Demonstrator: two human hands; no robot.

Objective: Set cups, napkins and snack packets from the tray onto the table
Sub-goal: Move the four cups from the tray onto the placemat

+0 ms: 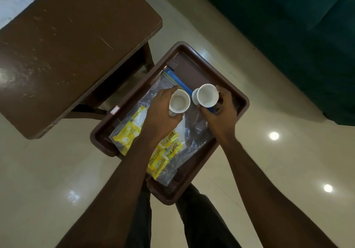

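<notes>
A brown tray (pixel 194 52) rests on my lap, below and to the right of the brown table (pixel 73 42). My left hand (pixel 161 117) grips a white cup (pixel 179 101) over the tray's middle. Beside it, my right hand (pixel 221 117) holds a second white cup (pixel 205 96) by its side. Under the cups lies a clear zip bag (pixel 169 163) holding yellow snack packets (pixel 126 134). No napkins can be made out.
A dark green sofa (pixel 288 36) fills the upper right. Glossy beige floor tiles (pixel 57 171) surround the table and my legs. The table's frame and leg (pixel 148 55) stand close to the tray's far left edge.
</notes>
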